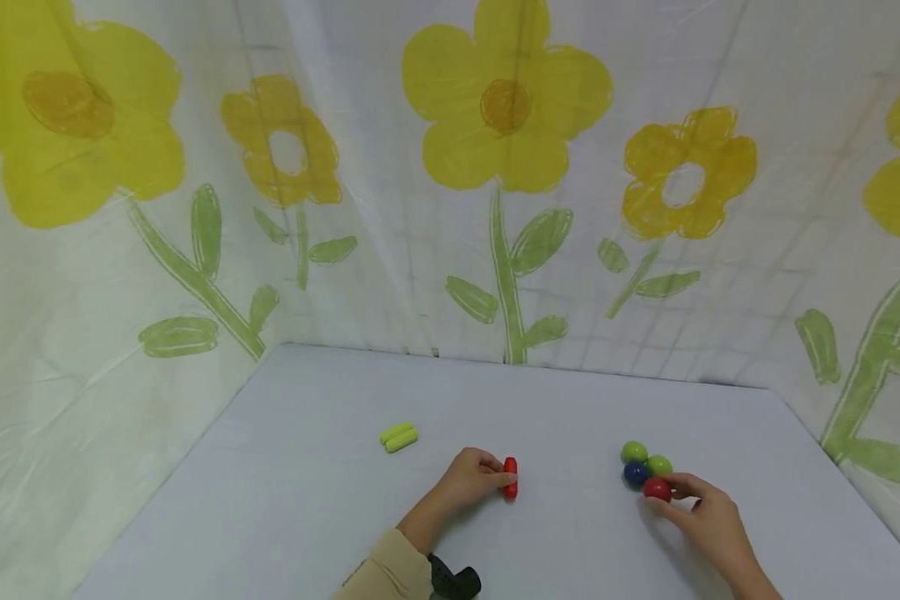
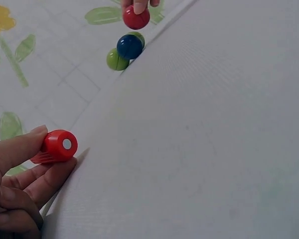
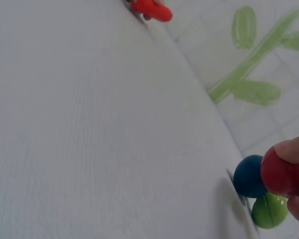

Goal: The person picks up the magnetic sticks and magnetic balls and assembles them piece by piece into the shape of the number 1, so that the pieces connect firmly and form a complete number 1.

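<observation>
The thumb and bent fingertips of the left hand (image 1: 474, 481) were parted only by the thickness of a red rod (image 1: 511, 464), which they pinched between them; in the head view the rod pointed away from the person, and in the left wrist view the end facing that camera showed a pale round disc. Whether the rod touched the surface beneath could not be told. The thumb and fingers of the right hand (image 1: 711, 521) were spread about as wide as a red ball (image 1: 657, 490) and pinched it from the side nearest the person. That ball sat just beside a blue ball (image 1: 636, 474), with a narrow gap showing between the two in the left wrist view. Close against the blue ball, on its far side and to its right, were two green balls (image 1: 633, 452). Well apart from the balls, beyond the left hand and to its left, two yellow-green rods (image 1: 400, 438) lay side by side at a slant. A beige sleeve (image 1: 390, 567) covered the left forearm, and a black device (image 1: 456, 581) showed beside it. All this was over a white table (image 1: 307, 500), behind which hung a pale curtain (image 1: 390, 275) printed with yellow flowers and green stems.
</observation>
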Available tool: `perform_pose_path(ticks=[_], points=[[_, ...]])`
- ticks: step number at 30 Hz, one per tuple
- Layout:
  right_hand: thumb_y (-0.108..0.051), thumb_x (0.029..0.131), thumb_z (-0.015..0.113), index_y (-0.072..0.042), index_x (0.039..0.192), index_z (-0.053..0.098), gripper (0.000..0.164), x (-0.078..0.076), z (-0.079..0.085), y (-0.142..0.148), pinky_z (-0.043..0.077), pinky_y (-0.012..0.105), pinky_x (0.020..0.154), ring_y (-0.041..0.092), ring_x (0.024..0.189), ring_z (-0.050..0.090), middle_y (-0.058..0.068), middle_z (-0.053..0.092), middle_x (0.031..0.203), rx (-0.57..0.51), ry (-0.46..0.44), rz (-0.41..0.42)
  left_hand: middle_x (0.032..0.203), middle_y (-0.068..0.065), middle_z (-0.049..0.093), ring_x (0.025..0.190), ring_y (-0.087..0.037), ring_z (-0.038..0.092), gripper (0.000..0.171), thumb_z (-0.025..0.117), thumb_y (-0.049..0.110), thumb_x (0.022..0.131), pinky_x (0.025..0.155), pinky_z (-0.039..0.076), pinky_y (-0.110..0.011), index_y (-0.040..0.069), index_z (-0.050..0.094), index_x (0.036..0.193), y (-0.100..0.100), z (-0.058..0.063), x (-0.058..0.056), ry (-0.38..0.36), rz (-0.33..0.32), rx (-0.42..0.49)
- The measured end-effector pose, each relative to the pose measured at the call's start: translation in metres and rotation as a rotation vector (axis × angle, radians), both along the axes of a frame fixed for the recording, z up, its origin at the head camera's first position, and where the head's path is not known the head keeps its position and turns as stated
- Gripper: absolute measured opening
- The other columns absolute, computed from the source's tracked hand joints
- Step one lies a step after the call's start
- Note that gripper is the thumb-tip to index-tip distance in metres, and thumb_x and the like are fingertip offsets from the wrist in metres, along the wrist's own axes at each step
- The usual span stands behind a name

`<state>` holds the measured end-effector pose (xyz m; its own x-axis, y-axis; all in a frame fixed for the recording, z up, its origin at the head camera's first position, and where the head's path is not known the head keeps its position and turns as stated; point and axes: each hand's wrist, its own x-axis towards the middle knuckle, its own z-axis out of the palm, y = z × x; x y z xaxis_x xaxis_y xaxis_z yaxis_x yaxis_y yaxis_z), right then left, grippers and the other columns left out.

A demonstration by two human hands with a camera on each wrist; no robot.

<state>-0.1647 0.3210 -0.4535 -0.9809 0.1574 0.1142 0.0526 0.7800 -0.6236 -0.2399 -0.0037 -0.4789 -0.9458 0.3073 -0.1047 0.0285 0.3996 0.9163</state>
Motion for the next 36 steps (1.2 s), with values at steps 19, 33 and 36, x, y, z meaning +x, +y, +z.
perform_pose_path(ticks=[19,33,36], points=[[-0.013,0.079,0.081,0.005,0.116,0.066,0.044,-0.024,-0.001,-0.054,0.042,0.022,0.062,0.007,0.074,0.049,0.005,0.064,0.085,-0.265,0.041,0.112,0.077,-0.001,0.063,0.071,-0.012,0.052,0.021,0.078,0.018,0.084,0.061,0.041,-0.025,0.000,0.069,0.088,-0.001,-0.003,-0.001,-0.027,-0.010,0.027],[-0.015,0.080,0.081,0.000,0.108,0.069,0.034,-0.056,-0.010,-0.093,0.041,0.025,0.068,0.014,0.081,0.055,0.005,0.069,0.089,-0.335,-0.010,0.135,0.077,-0.001,0.062,0.072,-0.013,0.053,0.022,0.078,0.020,0.083,0.062,0.042,-0.026,0.002,0.068,0.088,0.000,-0.002,-0.002,-0.057,0.010,-0.002],[-0.016,0.081,0.079,0.000,0.108,0.068,0.033,-0.063,-0.015,-0.099,0.042,0.026,0.066,0.015,0.080,0.054,0.006,0.070,0.090,-0.368,-0.029,0.138,0.077,0.000,0.063,0.072,-0.013,0.053,0.021,0.078,0.021,0.084,0.063,0.042,-0.027,0.002,0.069,0.088,0.000,-0.001,-0.001,-0.049,0.006,-0.006]])
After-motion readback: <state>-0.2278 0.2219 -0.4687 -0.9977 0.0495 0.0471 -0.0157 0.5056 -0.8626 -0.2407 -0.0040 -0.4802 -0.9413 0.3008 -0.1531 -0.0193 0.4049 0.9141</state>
